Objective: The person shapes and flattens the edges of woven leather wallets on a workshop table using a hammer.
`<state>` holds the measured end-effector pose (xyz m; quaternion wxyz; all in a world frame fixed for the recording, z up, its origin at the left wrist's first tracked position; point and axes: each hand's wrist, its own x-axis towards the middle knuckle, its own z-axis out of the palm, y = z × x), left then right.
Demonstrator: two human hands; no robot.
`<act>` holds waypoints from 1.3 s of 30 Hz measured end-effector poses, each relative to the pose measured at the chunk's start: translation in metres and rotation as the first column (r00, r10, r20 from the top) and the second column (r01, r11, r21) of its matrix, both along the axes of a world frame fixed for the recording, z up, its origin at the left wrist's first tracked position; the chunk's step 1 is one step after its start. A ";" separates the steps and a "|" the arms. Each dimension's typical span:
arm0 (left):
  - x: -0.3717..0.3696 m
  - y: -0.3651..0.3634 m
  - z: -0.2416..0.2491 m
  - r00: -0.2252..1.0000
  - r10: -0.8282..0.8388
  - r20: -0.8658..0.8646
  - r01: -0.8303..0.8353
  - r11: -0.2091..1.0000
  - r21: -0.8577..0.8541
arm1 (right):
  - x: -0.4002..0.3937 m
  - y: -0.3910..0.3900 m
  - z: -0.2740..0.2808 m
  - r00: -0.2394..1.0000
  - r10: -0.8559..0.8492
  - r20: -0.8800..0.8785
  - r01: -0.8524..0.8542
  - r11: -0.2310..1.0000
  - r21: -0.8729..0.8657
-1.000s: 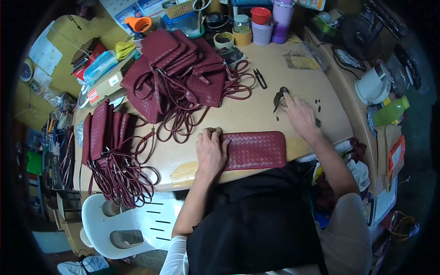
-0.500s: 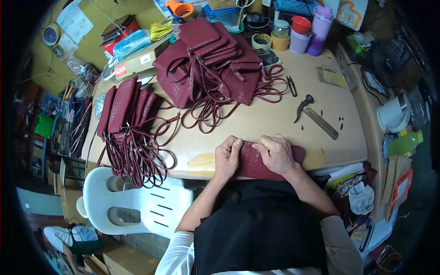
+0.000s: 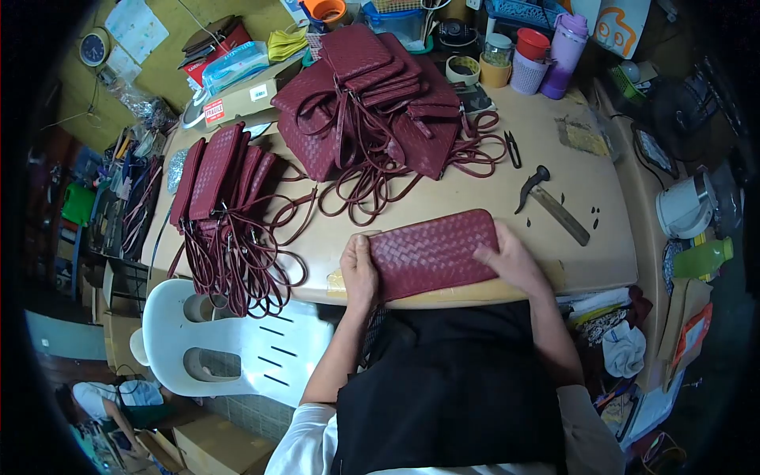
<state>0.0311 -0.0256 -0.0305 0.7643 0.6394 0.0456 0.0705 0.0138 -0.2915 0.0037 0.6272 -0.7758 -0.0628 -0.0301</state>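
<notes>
A dark red woven-pattern pouch (image 3: 434, 252) lies between my hands at the table's front edge, its broad face up. My left hand (image 3: 360, 269) grips its left end, thumb on top. At the right end is my right hand (image 3: 511, 260), closed on the pouch with the thumb over its face and the other fingers hidden behind. A large pile of similar red pouches with thin straps (image 3: 356, 103) rises at the back of the table. More red pouches (image 3: 218, 178) lean together at the left, their straps hanging over the edge.
On the table (image 3: 475, 190) a hammer (image 3: 558, 214) and small black snips (image 3: 513, 149) lie to the right. Cups and a purple bottle (image 3: 564, 55) stand behind. A white chair (image 3: 245, 344) is at front left; another person (image 3: 119, 404) is beyond it, lower left.
The pouch has been raised and spread out, so its whole woven face shows. My left hand moved left to its end, and my right hand moved right to the other end.
</notes>
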 end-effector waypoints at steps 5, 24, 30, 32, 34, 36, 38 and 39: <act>-0.013 -0.006 0.016 0.948 -0.252 -0.193 0.093 0.801 -0.591 | -0.007 0.014 -0.025 0.949 -0.305 0.082 0.303 0.952 0.039; -0.001 0.186 0.224 0.844 0.194 0.500 -0.291 0.949 0.123 | -0.011 -0.002 -0.006 0.962 -0.112 -0.248 0.136 0.987 0.081; 0.083 0.290 0.176 0.837 0.454 0.306 -0.494 0.867 0.065 | -0.010 0.002 -0.026 0.998 -0.052 -0.034 0.050 0.997 -0.058; 0.116 0.327 0.107 0.629 0.679 0.379 -0.597 0.109 0.795 | -0.015 -0.007 -0.016 0.989 -0.147 0.011 0.146 0.962 -0.230; 0.094 0.284 0.112 0.636 0.695 0.334 -0.388 -0.085 0.918 | -0.016 -0.025 -0.001 0.964 -0.256 0.073 0.264 0.882 -0.391; 0.092 0.252 0.104 0.569 0.524 0.634 -0.590 -0.276 0.758 | -0.009 -0.048 0.015 0.772 -0.202 0.603 0.636 0.242 -0.733; 0.098 0.203 0.111 0.543 0.284 0.790 -0.786 -0.159 0.597 | 0.002 -0.078 0.002 0.849 -0.304 0.433 0.503 0.214 -0.837; 0.111 0.181 0.114 0.515 0.170 0.840 -0.856 0.038 0.516 | 0.009 -0.088 -0.004 0.889 -0.383 0.251 0.353 0.223 -0.909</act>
